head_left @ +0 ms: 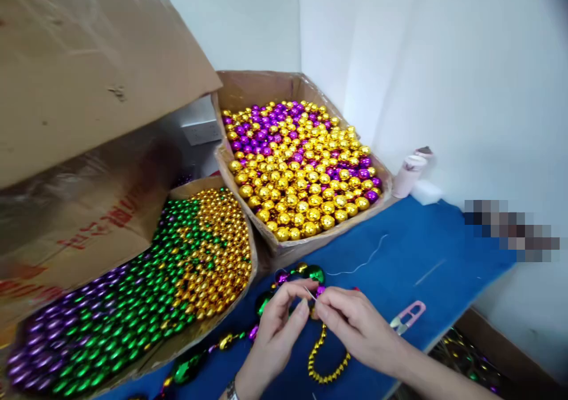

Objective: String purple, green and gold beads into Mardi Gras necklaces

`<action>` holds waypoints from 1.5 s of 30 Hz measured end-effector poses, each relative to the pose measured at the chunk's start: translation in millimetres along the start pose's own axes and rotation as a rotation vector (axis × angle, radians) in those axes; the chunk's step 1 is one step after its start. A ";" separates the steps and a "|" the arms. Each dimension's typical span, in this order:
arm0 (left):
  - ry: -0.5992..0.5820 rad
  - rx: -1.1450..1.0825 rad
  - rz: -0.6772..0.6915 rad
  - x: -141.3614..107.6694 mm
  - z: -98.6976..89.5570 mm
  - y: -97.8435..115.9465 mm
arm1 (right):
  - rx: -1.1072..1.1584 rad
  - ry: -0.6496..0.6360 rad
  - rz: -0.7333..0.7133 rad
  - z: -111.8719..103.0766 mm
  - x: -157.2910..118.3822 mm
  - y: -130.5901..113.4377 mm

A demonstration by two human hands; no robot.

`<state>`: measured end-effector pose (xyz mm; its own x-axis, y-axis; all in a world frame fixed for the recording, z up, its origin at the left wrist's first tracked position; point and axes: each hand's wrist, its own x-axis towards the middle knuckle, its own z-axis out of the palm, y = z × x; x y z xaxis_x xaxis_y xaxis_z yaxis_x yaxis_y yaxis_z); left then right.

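My left hand (277, 326) and my right hand (355, 323) meet over the blue tabletop, fingertips close together. A short stretch of white thread (311, 294) runs between them. My right thumb and forefinger pinch it, and its other end reaches the curled fingers of my left hand. Below my right hand hangs or lies a loop of small gold beads (329, 380). Behind my hands is a strung garland with a big green bead (315, 274); more of it, with another green bead (186, 368), trails to the lower left. My fingers hide part of the string.
A carton of gold and purple balls (306, 181) stands at the back. To its left, a second carton holds purple, green and gold beads (177, 276). Pink thread snips (409, 316) and loose thread (361, 264) lie on the blue cloth (399, 240). A pale bottle (407, 176) stands by the wall.
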<state>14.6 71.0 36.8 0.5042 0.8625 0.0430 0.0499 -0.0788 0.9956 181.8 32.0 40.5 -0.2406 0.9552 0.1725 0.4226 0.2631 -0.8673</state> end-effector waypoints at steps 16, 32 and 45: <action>-0.533 0.231 0.235 43.6 20.9 -16.9 | 0.808 0.272 0.206 -53.2 -3.6 45.6; -0.373 0.311 0.115 52.4 28.9 -33.4 | -0.185 -0.007 0.217 -107.7 -81.0 125.6; -0.315 0.212 0.140 44.7 29.2 -33.0 | -0.789 -0.241 0.024 -95.8 -130.0 188.7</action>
<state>60.6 97.6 3.5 0.7567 0.6432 0.1168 0.1217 -0.3142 0.9415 376.5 -29.5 -100.8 -0.3670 0.9299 -0.0248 0.8979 0.3472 -0.2706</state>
